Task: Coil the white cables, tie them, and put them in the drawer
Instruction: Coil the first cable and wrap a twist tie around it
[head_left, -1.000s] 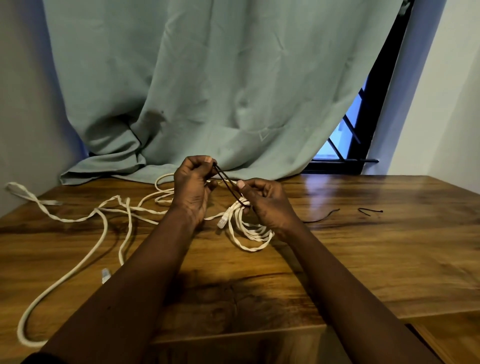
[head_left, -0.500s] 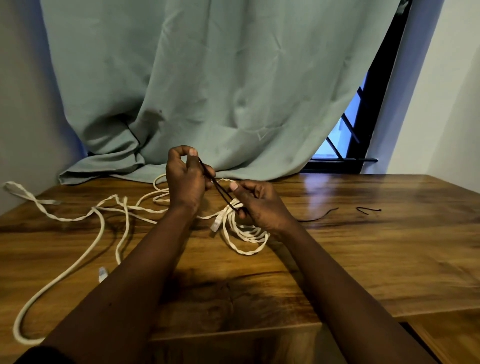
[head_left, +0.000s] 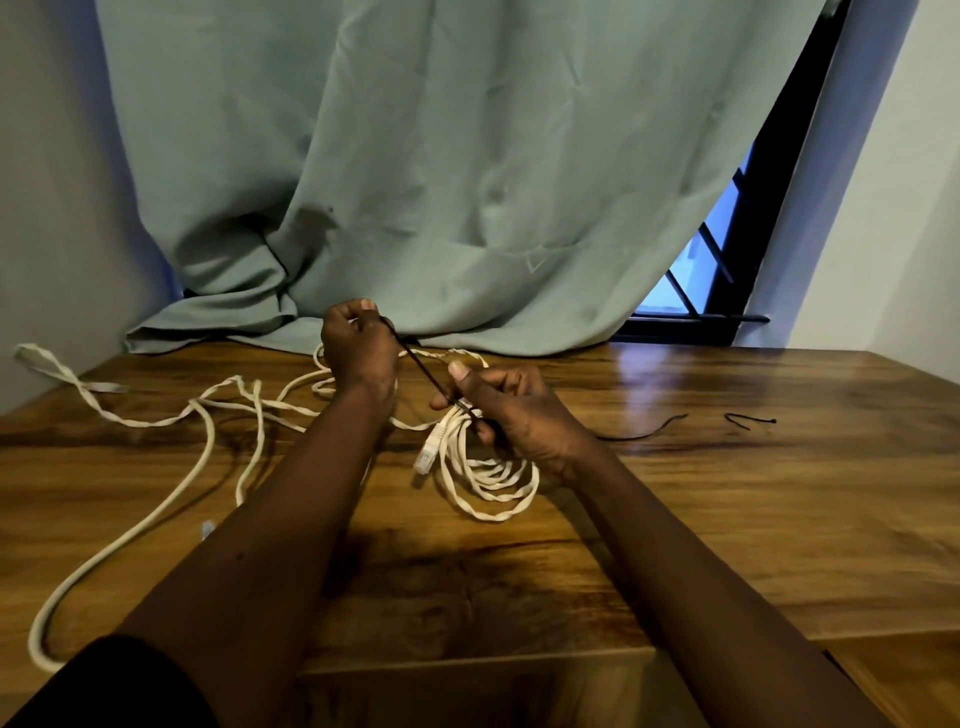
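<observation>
Table: wooden top (head_left: 727, 545) filling the view, set against a curtained wall.
Loose cable: white cable (head_left: 209, 441) uncoiled, running from the near left corner in slack loops toward the far left edge; one clear plug (head_left: 208, 530) lies near the left forearm.
Coiled cable: small white coil (head_left: 496, 480) at the centre of the surface, lower loops resting on the wood, upper part gathered at the right hand; its plug (head_left: 427, 454) hangs on the coil's left side.
Right hand: right hand (head_left: 514, 410) above the coil, thumb and forefinger pinching the black tie (head_left: 423, 369) where it meets the gathered strands.
Left hand: left hand (head_left: 361, 353) raised, further back, fingers curled, pinching the tie's other end; tie taut between both hands.
Spare ties: two black ties, one (head_left: 644, 432) just right of the right hand, one (head_left: 750, 420) further right, both flat on the surface.
Curtain: grey-green cloth (head_left: 441, 182), hem bunched on the far edge.
Window: dark frame (head_left: 696, 270) at the far right, partly uncovered.
</observation>
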